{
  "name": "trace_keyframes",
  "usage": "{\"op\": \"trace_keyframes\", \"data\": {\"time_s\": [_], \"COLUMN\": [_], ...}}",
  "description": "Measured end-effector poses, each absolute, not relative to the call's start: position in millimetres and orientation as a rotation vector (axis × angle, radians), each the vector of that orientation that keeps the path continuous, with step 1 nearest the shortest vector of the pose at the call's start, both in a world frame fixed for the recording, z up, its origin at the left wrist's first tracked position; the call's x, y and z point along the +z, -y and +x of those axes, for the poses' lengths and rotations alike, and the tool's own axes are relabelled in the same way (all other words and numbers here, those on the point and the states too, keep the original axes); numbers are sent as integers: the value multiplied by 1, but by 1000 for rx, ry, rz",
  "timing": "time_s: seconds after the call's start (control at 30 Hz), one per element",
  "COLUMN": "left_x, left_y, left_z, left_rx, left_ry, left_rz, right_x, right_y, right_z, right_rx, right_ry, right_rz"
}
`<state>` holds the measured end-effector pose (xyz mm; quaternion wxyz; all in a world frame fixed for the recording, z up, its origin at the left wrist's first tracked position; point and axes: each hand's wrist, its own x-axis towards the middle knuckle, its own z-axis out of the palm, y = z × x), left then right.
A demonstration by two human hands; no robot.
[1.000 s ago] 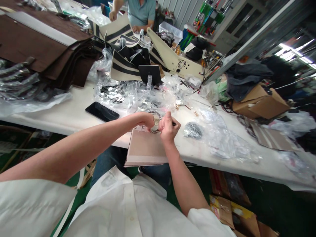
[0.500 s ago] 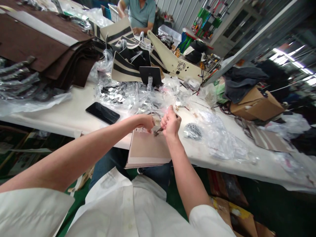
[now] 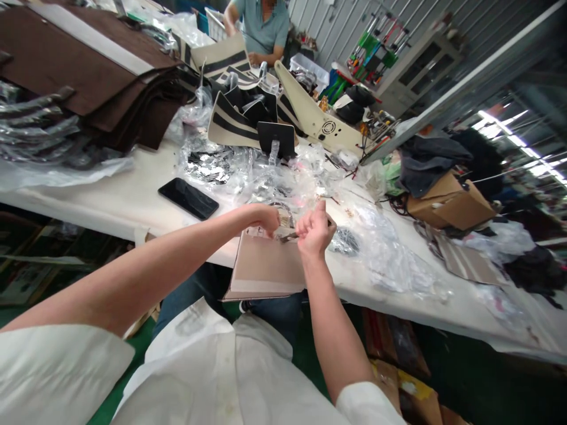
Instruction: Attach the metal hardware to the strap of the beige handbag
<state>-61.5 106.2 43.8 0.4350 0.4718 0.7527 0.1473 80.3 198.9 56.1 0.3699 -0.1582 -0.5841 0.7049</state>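
Observation:
A tan bag panel (image 3: 266,267) lies over the near edge of the white table (image 3: 115,203). My left hand (image 3: 264,219) is closed at the panel's top edge, pinching a small fitting there. My right hand (image 3: 315,231) is a fist around a thin dark tool (image 3: 287,236) whose tip points at that same spot. Both hands nearly touch. What sits between the fingers is too small to make out.
A black phone (image 3: 188,198) lies left of my hands. Crumpled clear plastic bags (image 3: 248,171) and a dark bundle (image 3: 344,241) crowd the table. Brown panels (image 3: 88,65) are stacked at back left, striped cream pieces (image 3: 233,121) behind. Another person (image 3: 261,26) works at the far end. Cardboard boxes (image 3: 449,203) stand right.
My right hand has turned and lifted slightly, with the tool's tip now showing between the hands. The view has shifted a little; the left hand stays at the panel's top edge.

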Motion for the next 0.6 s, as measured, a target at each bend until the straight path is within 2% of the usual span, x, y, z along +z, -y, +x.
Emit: {"op": "trace_keyframes", "data": {"time_s": [0.17,0.37,0.6], "left_x": [43,50,50], "left_y": [-111,-106,-106], "left_z": [-64,-57,-57], "left_rx": [301,285,334], "left_ry": [-1889,-1934,-1894], "left_rz": [1167,1182,1207], "right_x": [50,37,58], "right_y": [-176,-173,-203], "right_z": [90,87,66], "right_rx": [1644,1497,1759], "right_ry": [1575,1688,1617], "right_rz": [-286,-357,-505]}}
